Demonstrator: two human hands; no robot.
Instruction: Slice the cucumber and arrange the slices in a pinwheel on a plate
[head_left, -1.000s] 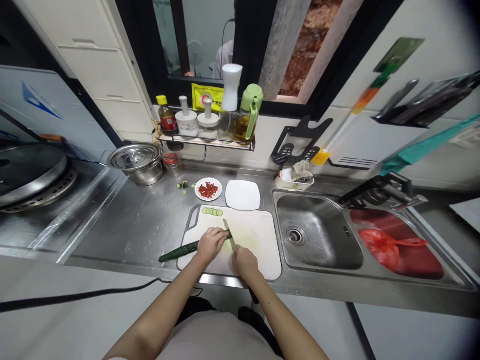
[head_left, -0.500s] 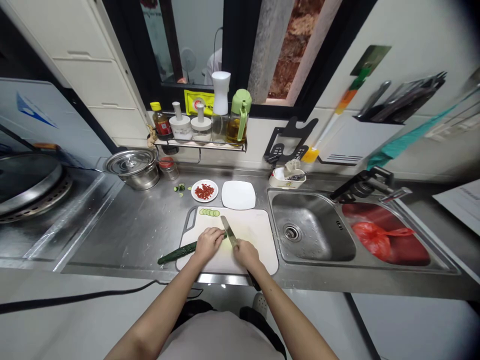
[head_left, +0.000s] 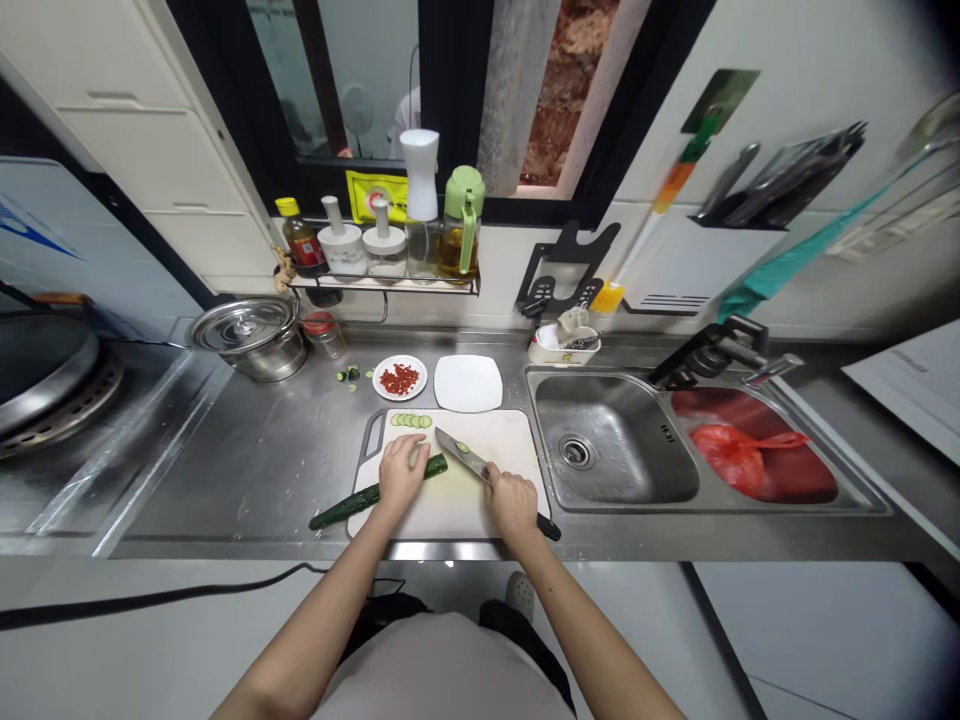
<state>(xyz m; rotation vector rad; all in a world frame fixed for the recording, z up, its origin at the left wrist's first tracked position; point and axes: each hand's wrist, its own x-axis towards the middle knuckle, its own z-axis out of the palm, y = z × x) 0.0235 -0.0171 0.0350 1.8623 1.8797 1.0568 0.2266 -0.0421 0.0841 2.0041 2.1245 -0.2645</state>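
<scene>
My left hand (head_left: 401,471) is closed over a long dark green cucumber (head_left: 352,504) lying across the white cutting board (head_left: 480,500). My right hand (head_left: 511,500) grips the handle of a kitchen knife (head_left: 465,456). Its blade is swung up and to the right, off the cucumber's cut end, and a cucumber slice sticks to it. A short row of cucumber slices (head_left: 411,421) lies at the board's far left corner.
Behind the board stand a small plate of red chilli pieces (head_left: 399,379) and an empty white square plate (head_left: 468,383). A lidded steel pot (head_left: 247,338) is at the left, a double sink (head_left: 615,455) with a red bag (head_left: 731,455) at the right. Bottles fill a wall shelf (head_left: 382,285).
The knife blade has lifted away from the cucumber and turned to the right, with a slice on it. My left hand stays on the cucumber. The camera view has shifted right.
</scene>
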